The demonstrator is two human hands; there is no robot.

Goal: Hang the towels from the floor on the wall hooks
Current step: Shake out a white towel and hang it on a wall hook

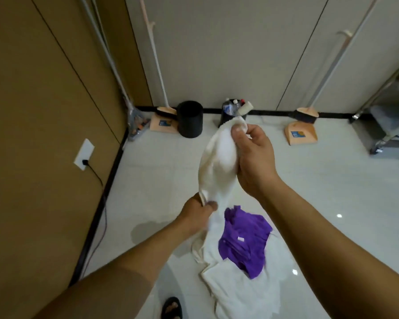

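A white towel (217, 162) hangs lifted above the floor between my two hands. My right hand (253, 155) pinches its upper end at chest height. Lower down, my left hand (199, 212) grips the towel's edge. Beneath them a purple towel (244, 242) lies crumpled on the tiled floor, on top of more white cloth (242, 293). I cannot tell whether that white cloth is the tail of the held towel or a separate one. No wall hooks for towels show in this view.
Two black bins (190, 118) (232, 112) stand against the white wall; the right one is full of bottles. Brooms with peach dustpans (301, 134) (162, 122) lean there too. A metal cart (392, 116) is at the right. A brown wall with a socket (84, 154) is on the left.
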